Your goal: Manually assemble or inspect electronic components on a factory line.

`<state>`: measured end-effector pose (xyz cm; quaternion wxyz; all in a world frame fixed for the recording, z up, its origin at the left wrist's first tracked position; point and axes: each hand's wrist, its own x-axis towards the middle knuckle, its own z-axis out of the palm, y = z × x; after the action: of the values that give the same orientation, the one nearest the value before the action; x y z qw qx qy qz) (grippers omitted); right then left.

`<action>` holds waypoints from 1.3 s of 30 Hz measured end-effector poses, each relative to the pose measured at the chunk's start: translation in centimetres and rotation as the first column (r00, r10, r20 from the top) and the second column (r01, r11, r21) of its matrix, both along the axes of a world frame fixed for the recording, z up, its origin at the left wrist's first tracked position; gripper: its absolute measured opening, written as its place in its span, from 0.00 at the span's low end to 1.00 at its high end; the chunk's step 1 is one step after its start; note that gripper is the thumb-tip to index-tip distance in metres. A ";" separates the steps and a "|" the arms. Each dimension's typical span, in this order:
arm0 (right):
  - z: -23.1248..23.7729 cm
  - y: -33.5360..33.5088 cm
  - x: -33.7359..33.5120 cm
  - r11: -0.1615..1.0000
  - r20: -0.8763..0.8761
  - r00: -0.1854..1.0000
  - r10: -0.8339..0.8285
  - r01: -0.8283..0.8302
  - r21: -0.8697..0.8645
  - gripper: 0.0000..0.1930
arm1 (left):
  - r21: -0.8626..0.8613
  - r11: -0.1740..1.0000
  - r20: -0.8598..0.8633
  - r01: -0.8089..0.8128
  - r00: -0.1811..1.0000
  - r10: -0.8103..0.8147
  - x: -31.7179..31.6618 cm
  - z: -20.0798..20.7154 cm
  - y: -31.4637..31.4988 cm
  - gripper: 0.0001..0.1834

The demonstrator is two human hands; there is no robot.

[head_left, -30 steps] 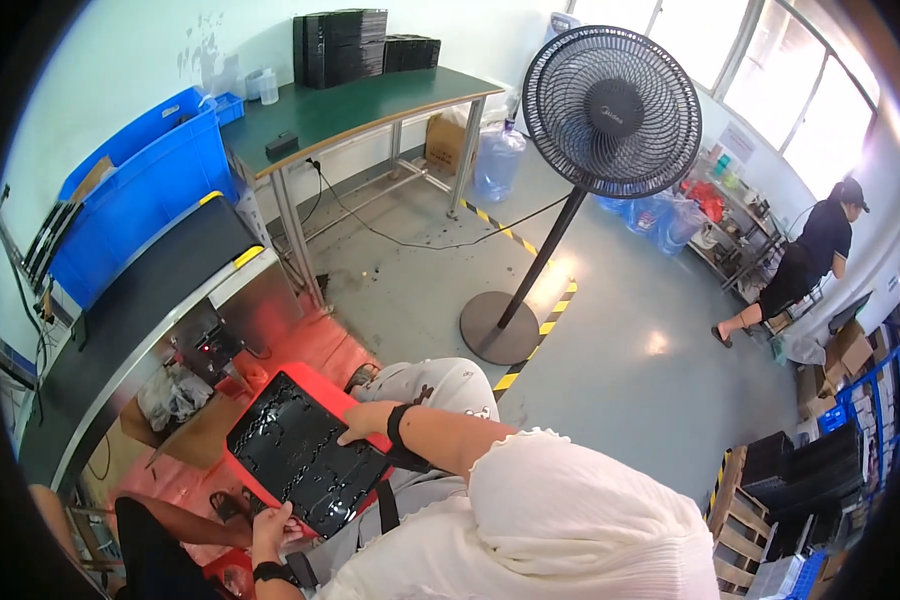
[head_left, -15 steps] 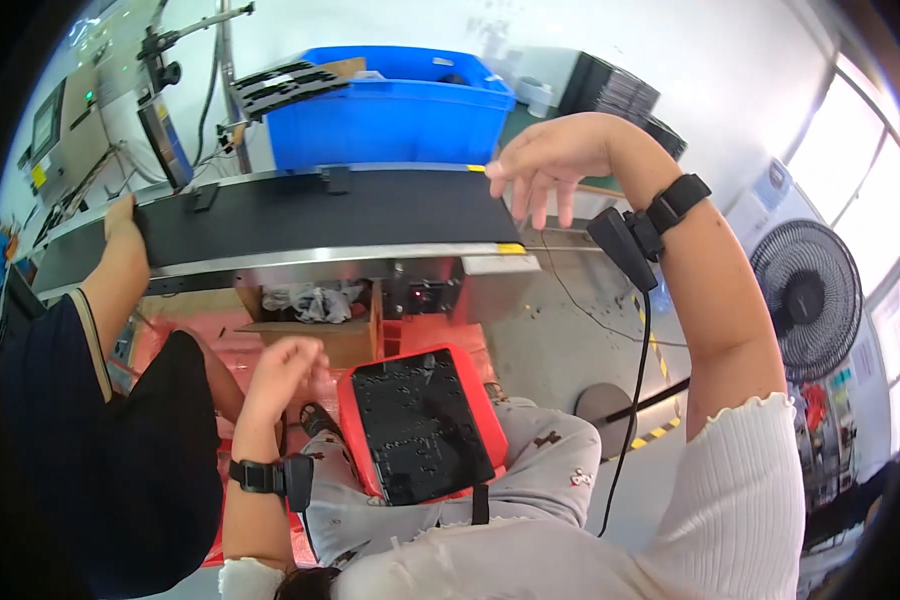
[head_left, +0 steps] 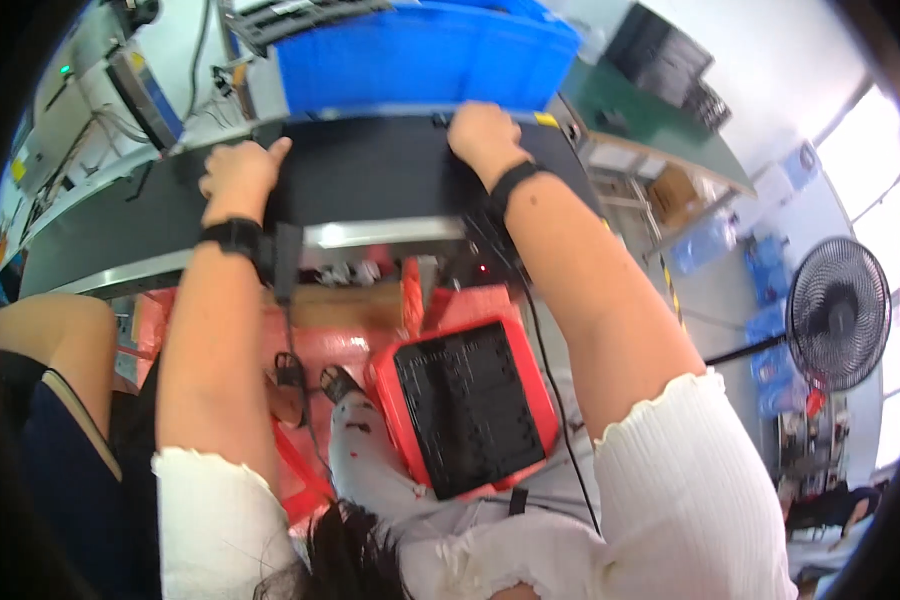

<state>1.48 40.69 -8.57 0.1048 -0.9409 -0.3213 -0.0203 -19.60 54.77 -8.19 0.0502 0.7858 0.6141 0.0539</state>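
I had both bare hands stretched forward over the long black conveyor belt with metal edging (head_left: 365, 165). The left hand (head_left: 238, 175) was over its left part, fingers loosely bent and thumb pointing right; blur and the hand's own back meant I could not tell whether it gripped anything. The right hand (head_left: 483, 138) was near the far edge, fingers curled, right beside a small dark piece (head_left: 441, 121) lying there; I could not tell whether the fingertips had closed on it.

Lower down, a glossy black rectangular panel (head_left: 475, 405) lay on a red plastic tray (head_left: 394, 395) across the lap, over pale grey patterned trousers (head_left: 365, 455). I judged that the lap bore the tray so both arms could reach out freely, and that the tray, wider than the panel, gave it firm backing. A large blue plastic crate (head_left: 420, 65) stood just beyond the belt, presumably for easy reach. A co-worker's navy sleeve (head_left: 45, 440) showed at lower left.
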 end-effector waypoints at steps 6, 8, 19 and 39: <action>1.8 -5.1 1.2 0.978 -0.116 0.974 0.196 -0.186 0.093 0.16 | 0.206 0.955 -0.113 0.212 0.975 -0.192 1.9 -2.0 1.2 0.19; 3.5 -9.5 -0.6 0.934 -0.296 0.897 0.328 -0.260 0.247 0.12 | 0.189 0.959 -0.083 0.214 0.976 -0.201 3.1 -2.3 0.5 0.19; -9.6 -30.7 -5.7 0.845 -0.758 0.381 0.529 -0.151 0.513 0.08 | 0.372 0.884 0.321 0.284 0.854 -0.410 7.3 -6.5 -0.1 0.23; -23.9 -24.6 -8.1 0.846 -0.463 0.718 0.521 -0.505 0.169 0.24 | -0.016 0.502 0.559 0.865 0.424 -0.712 -4.9 -18.8 -24.2 0.07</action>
<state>-6.58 16.14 -32.45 0.1989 -0.7865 -0.5311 0.2444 -24.52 30.53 -26.94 0.3407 0.9227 0.1318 0.1232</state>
